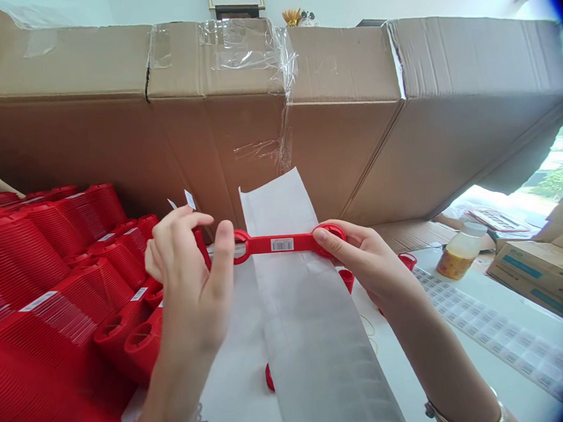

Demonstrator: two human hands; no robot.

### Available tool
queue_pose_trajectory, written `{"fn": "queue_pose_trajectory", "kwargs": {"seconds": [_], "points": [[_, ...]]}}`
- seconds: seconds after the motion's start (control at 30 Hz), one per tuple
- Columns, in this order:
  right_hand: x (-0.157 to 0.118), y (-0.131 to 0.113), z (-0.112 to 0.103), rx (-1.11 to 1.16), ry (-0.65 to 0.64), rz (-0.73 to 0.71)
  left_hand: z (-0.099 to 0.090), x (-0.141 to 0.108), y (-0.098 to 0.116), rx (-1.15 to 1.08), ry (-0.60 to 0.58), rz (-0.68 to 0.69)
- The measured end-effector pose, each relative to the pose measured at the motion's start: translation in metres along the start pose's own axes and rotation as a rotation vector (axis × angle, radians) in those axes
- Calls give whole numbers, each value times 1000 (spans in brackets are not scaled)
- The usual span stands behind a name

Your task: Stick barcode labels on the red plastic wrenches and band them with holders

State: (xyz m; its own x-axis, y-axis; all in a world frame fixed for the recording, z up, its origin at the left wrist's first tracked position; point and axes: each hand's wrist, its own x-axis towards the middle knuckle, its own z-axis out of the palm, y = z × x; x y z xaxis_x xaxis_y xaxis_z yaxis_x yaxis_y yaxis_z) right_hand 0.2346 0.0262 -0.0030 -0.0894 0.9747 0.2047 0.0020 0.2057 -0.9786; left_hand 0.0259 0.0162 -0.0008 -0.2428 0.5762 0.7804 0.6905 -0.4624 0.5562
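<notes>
A red plastic bar (265, 245) with a round ring at each end spans between my hands, a barcode sticker (282, 244) on its middle. My right hand (358, 257) pinches its right ring between thumb and fingers. My left hand (190, 283) holds the left end, thumb against the ring. Behind those fingers stands a narrow red piece (201, 246), and a small white label (190, 199) sticks up near the fingertips. A long white paper strip (281, 201) runs beneath the bar.
Ribbed red plastic parts (36, 256) lie stacked at the left. Large cardboard boxes (220, 112) form a wall ahead. To the right are a barcode label sheet (495, 324), a bottle of yellow liquid (460, 252) and a carton (540, 275). Small red parts (270, 378) lie about.
</notes>
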Motion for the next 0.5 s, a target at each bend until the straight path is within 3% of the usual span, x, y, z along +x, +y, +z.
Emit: {"fn": "queue_pose_trajectory", "kwargs": {"seconds": [0.1,0.27,0.37,0.5], "points": [[-1,-4,-4,-19,26,-32,-8,12,-11,-193,-243,-211],[-1,-5,-6,-49,-7,-14,-9,22,-19,-791,-583,-432],[2,-2,-12,-52,-52,-15,-13,25,-18,-940,-695,-458],[7,2,-18,-8,-57,-15,-18,26,-17,-919,-779,-432]]}}
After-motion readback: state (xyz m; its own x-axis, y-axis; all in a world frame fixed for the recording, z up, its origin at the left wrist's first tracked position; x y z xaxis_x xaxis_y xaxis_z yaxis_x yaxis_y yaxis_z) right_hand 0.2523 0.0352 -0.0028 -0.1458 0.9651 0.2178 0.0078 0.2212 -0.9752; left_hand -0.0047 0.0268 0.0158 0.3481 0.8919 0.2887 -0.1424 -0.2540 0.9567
